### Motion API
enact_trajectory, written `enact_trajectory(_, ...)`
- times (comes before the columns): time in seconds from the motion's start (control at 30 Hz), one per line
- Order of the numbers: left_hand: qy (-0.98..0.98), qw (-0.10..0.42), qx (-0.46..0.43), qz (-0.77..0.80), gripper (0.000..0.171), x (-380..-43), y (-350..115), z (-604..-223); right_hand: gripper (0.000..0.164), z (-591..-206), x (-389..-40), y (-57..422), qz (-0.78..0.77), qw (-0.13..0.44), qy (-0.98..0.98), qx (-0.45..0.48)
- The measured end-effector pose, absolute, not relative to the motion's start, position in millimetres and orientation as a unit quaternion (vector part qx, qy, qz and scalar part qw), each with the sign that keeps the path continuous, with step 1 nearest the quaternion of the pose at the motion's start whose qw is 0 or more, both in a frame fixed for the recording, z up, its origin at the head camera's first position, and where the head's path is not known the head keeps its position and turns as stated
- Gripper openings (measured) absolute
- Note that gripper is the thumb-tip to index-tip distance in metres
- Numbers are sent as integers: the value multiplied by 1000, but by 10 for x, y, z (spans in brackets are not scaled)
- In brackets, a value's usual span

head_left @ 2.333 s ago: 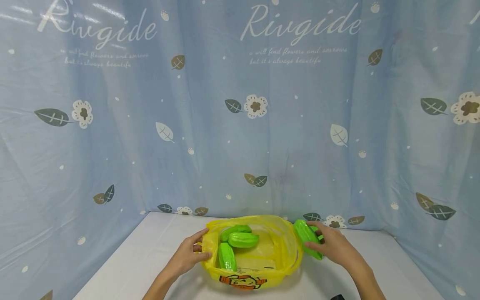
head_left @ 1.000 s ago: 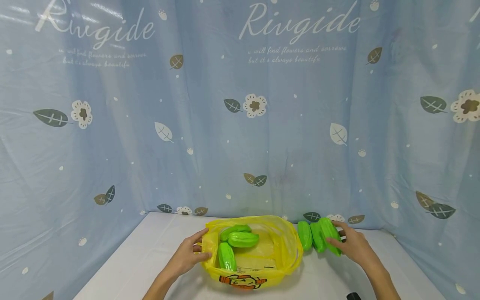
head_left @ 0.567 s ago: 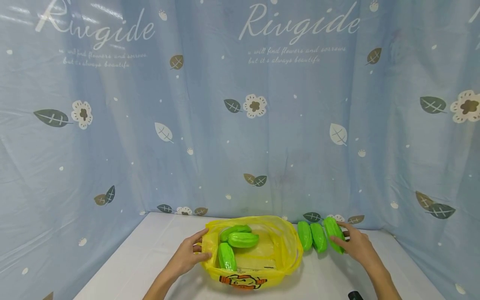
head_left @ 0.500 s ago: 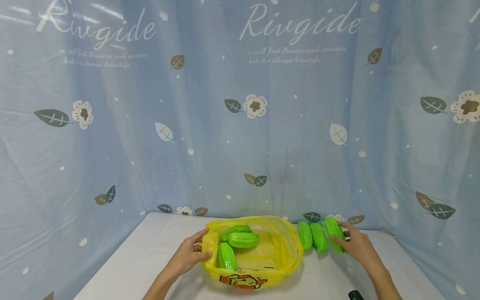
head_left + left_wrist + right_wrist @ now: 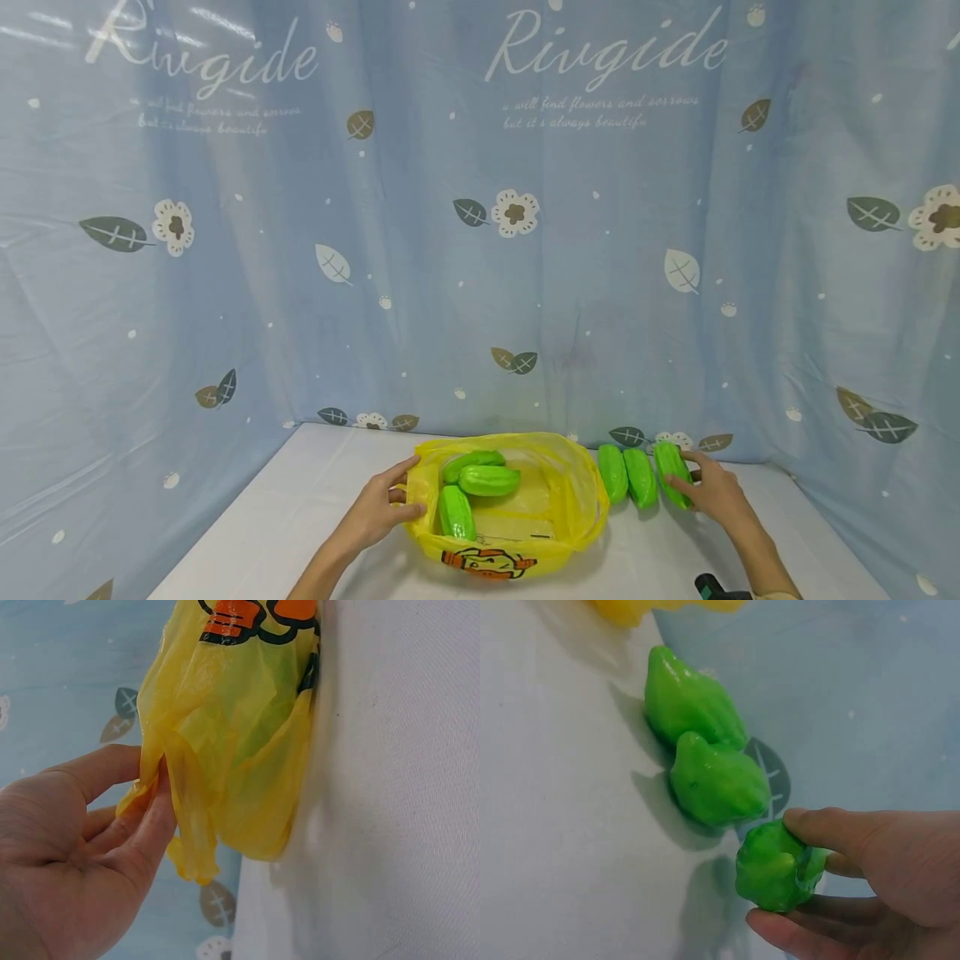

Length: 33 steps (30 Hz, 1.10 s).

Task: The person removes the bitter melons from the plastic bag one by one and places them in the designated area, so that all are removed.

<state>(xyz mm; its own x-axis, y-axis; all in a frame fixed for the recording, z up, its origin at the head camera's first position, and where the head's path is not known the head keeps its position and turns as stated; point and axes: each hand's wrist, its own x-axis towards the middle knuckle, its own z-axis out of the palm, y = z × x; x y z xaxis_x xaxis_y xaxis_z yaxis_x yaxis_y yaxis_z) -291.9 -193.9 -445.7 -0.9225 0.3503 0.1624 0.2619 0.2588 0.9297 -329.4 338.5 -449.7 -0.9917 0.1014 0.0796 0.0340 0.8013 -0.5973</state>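
A yellow plastic bag (image 5: 525, 575) with a cartoon face stands wide open at the middle of the white table. Three bright green, ridged gourds lie inside, one of them a gourd (image 5: 489, 480) lying crosswise. My left hand (image 5: 375, 510) pinches the bag's left rim; the left wrist view shows my fingers in the folds of yellow plastic (image 5: 247, 772). To the bag's right, my right hand (image 5: 716, 496) holds a green gourd (image 5: 672, 475) between thumb and fingers, low over the table. Beside it two more gourds, a middle gourd (image 5: 641, 478) and a left gourd (image 5: 612, 473), lie side by side.
Blue patterned curtains (image 5: 570, 275) hang behind and at both sides of the white table (image 5: 255, 533). A black object (image 5: 708, 586) shows at the bottom edge near my right forearm. Inside the bag, a pale printed patch (image 5: 513, 527) lies on the bottom.
My right hand has carried its gourd rightward from the bag's edge, uncovering the two gourds behind it, then lowered it slightly at the row's right end. My left hand stays on the bag.
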Motion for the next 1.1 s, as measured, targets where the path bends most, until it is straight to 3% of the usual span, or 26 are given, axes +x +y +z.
enact_trajectory(1.1, 795, 37, 193, 574, 82, -2932, -1942, -4459, 78, -4667, -3367, 3396, 300, 48, -952, -43)
